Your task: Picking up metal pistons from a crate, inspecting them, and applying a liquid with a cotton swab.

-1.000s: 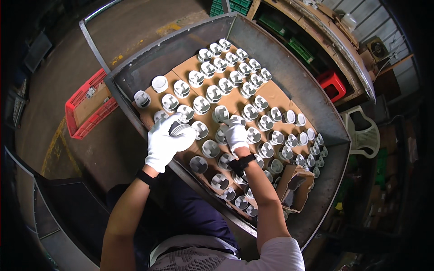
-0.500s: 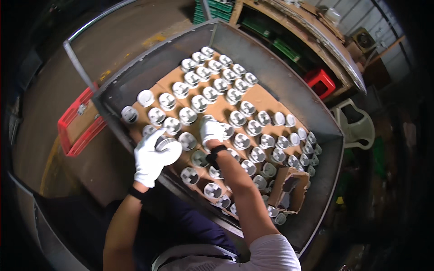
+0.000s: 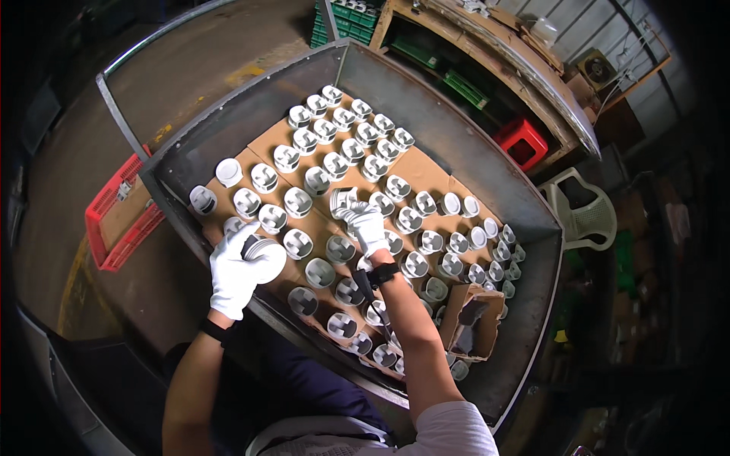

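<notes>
My gloved left hand [image 3: 234,272] is closed round a silver piston [image 3: 266,262], its flat round crown and ring grooves showing, above the near left edge of the metal bin [image 3: 171,176]. Farther in, my gloved right hand [image 3: 366,226] has its fingers on another piston [image 3: 344,199], which is tilted with its grooved side showing; the fingertips are partly hidden behind it. Many similar pistons [image 3: 317,180] stand in rows on brown cardboard [image 3: 426,169] in the bin. Most show their hollow undersides, while a few, such as a piston at the left [image 3: 228,172], show a flat round face.
A torn cardboard box [image 3: 471,323] sits among the pistons near the bin's right corner. Outside stand a red crate [image 3: 122,213] at left, a wooden workbench [image 3: 487,72], a red stool [image 3: 521,144] and a pale plastic chair [image 3: 582,209]. A metal rail [image 3: 122,114] rises at the bin's left.
The piston at my right hand now shows between the fingers and tilts up, where the hand covered it before. My left hand still holds its piston. The whole view has shifted slightly.
</notes>
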Demonstrator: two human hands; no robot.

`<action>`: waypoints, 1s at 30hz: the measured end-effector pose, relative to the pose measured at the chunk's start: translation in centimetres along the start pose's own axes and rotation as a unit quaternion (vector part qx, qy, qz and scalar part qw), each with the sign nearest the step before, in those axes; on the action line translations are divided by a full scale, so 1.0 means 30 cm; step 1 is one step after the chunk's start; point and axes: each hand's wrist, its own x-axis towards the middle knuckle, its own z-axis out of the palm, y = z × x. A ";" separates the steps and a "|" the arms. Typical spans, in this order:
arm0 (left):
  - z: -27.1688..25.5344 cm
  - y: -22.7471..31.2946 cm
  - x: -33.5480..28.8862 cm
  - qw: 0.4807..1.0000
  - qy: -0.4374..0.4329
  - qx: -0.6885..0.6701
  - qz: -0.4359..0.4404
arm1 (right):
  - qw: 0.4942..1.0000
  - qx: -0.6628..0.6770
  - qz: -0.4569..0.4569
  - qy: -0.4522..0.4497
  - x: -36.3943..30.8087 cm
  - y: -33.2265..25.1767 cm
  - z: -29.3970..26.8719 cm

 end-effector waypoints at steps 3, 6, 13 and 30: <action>-0.007 -0.035 -0.005 0.999 0.022 0.023 0.011 | 0.931 0.305 0.201 0.021 -0.024 -0.047 -0.067; 0.010 -0.011 0.004 1.000 -0.003 -0.016 0.015 | 0.926 0.330 0.171 0.067 -0.048 -0.034 -0.184; 0.004 -0.101 -0.014 0.994 -0.006 -0.108 -0.023 | 0.897 0.325 0.274 0.125 -0.047 0.070 -0.300; -0.011 -0.015 -0.006 0.995 -0.012 -0.091 -0.043 | 0.912 -0.297 0.280 -0.046 0.121 0.639 -0.382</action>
